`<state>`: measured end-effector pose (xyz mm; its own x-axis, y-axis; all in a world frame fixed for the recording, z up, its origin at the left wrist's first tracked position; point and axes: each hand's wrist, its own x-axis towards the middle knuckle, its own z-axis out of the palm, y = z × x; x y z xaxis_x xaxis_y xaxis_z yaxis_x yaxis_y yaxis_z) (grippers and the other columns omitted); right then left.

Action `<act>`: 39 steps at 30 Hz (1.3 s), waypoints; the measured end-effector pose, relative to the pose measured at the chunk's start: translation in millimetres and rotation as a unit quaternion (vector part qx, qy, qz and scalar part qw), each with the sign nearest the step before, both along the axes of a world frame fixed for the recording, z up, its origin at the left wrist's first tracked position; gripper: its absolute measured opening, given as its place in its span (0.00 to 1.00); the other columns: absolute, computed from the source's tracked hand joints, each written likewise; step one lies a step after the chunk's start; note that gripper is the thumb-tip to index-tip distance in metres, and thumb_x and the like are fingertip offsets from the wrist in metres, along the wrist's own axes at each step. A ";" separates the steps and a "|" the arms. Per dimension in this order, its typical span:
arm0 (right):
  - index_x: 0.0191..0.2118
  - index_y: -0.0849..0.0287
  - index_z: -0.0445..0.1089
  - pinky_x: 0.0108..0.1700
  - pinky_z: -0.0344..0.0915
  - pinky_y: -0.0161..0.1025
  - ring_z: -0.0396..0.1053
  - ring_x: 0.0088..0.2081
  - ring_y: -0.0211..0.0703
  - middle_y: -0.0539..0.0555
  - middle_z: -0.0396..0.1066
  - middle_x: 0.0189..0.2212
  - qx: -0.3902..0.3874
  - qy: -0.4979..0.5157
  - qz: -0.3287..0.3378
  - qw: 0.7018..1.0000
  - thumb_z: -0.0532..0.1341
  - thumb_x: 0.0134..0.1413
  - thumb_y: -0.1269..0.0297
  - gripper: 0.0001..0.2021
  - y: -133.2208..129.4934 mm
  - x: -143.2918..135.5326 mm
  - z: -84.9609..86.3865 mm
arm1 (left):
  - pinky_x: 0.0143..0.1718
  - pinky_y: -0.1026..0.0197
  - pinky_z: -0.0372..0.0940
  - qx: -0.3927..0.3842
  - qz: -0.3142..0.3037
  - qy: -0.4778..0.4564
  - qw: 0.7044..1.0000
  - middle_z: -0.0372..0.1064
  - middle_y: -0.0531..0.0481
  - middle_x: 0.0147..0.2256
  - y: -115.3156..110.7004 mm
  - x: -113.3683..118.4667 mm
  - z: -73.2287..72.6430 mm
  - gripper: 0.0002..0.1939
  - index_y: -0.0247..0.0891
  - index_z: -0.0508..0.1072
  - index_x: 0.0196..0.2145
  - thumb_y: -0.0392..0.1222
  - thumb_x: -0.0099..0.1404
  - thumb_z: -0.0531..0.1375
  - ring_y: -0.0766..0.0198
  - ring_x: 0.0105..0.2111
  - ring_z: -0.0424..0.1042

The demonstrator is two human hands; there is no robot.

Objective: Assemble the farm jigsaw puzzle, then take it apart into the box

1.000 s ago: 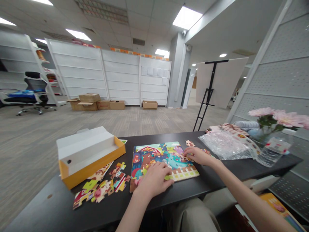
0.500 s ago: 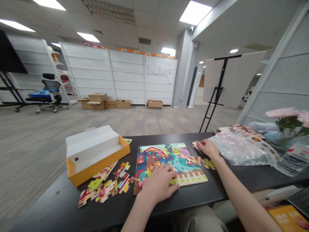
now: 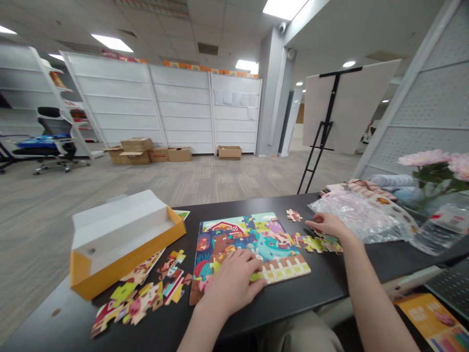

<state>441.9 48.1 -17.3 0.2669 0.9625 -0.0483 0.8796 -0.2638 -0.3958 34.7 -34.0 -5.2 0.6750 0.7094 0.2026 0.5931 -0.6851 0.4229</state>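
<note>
The puzzle [image 3: 271, 244] lies on the counter [image 3: 273, 296] under the left hand [image 3: 238, 274], its grip slack, palm down; light pressure there should stop sliding. The right hand [image 3: 331, 227] curls over loose pieces [image 3: 315, 244]; whether its grip has one, I cannot tell. Best pinch a single piece by its edges

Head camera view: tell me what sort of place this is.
Most likely an office or showroom: white panelled units line the far side, cardboard boxes sit on the floor before them, and a wheeled office chair stands at the picture's left.
</note>
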 end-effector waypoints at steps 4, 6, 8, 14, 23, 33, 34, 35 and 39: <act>0.52 0.56 0.75 0.53 0.67 0.43 0.70 0.52 0.57 0.60 0.73 0.53 -0.004 0.048 0.169 0.984 0.70 0.39 0.42 0.34 -4.6 -15.1 5.4 | 0.48 0.54 0.61 0.002 0.001 -0.001 1.000 0.70 0.50 0.41 1.5 2.0 -2.3 0.05 0.42 0.72 0.38 0.45 0.66 0.62 0.55 0.45 0.67; 0.52 0.54 0.75 0.56 0.64 0.45 0.68 0.55 0.58 0.60 0.71 0.54 -0.025 0.040 0.220 0.974 0.71 0.36 0.42 0.36 -7.4 -23.9 8.3 | 0.48 0.54 0.61 0.003 0.000 -0.001 1.000 0.70 0.50 0.41 1.7 2.3 -3.2 0.05 0.42 0.72 0.37 0.45 0.67 0.62 0.55 0.45 0.67; 0.51 0.55 0.75 0.57 0.63 0.46 0.67 0.54 0.59 0.60 0.71 0.53 -0.032 0.029 0.239 0.970 0.73 0.35 0.44 0.34 -9.5 -33.3 11.0 | 0.48 0.54 0.62 0.004 -0.001 -0.003 1.000 0.70 0.50 0.41 1.4 2.1 -3.8 0.05 0.42 0.72 0.37 0.45 0.67 0.62 0.55 0.45 0.67; 0.38 0.58 0.77 0.50 0.66 0.45 0.70 0.46 0.55 0.59 0.74 0.43 -0.031 0.044 0.271 0.961 0.71 0.41 0.51 0.19 -9.7 -50.1 14.8 | 0.48 0.54 0.62 0.008 -0.004 -0.011 1.000 0.70 0.50 0.42 -0.6 0.4 -4.8 0.05 0.42 0.71 0.37 0.45 0.67 0.61 0.56 0.45 0.68; 0.38 0.59 0.75 0.44 0.68 0.42 0.71 0.40 0.51 0.59 0.75 0.38 0.013 0.048 0.269 0.962 0.65 0.44 0.58 0.14 -7.2 -58.2 13.4 | 0.51 0.55 0.63 0.029 -0.021 -0.031 0.999 0.72 0.50 0.39 -0.3 0.5 -5.7 0.07 0.41 0.74 0.34 0.44 0.69 0.60 0.57 0.47 0.67; 0.39 0.57 0.66 0.42 0.70 0.41 0.72 0.37 0.44 0.55 0.73 0.36 0.000 0.226 0.302 0.926 0.68 0.46 0.56 0.17 -6.8 -56.7 8.9 | 0.51 0.55 0.66 0.045 -0.021 -0.096 0.994 0.73 0.48 0.43 0.7 -2.2 -10.9 0.05 0.41 0.76 0.38 0.42 0.67 0.62 0.57 0.47 0.70; 0.40 0.58 0.66 0.40 0.70 0.40 0.72 0.36 0.44 0.55 0.73 0.35 0.005 0.251 0.294 0.922 0.68 0.47 0.53 0.19 -6.0 -56.4 9.8 | 0.51 0.56 0.66 0.049 -0.019 -0.110 0.993 0.73 0.48 0.43 1.3 -3.7 -9.4 0.05 0.41 0.77 0.38 0.42 0.67 0.61 0.58 0.47 0.70; 0.41 0.58 0.66 0.38 0.70 0.40 0.72 0.35 0.44 0.55 0.73 0.35 0.016 0.273 0.281 0.920 0.68 0.47 0.51 0.21 -5.0 -57.3 11.9 | 0.51 0.56 0.66 0.052 -0.013 -0.123 0.991 0.74 0.48 0.43 2.0 -5.9 -7.5 0.05 0.41 0.77 0.38 0.42 0.68 0.61 0.58 0.47 0.71; 0.47 0.59 0.66 0.36 0.70 0.40 0.74 0.36 0.46 0.57 0.75 0.36 0.063 0.334 0.241 0.909 0.69 0.47 0.46 0.27 0.6 -85.1 32.5 | 0.50 0.56 0.67 0.043 0.044 -0.161 0.985 0.75 0.49 0.44 7.3 -21.9 2.4 0.05 0.42 0.76 0.40 0.39 0.67 0.61 0.59 0.47 0.73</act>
<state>356.8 48.7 15.2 -0.2352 0.9692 0.0729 0.4332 0.1717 -0.8848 12.8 -26.7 -2.8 0.5021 0.7333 0.4585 0.4961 -0.6784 0.5419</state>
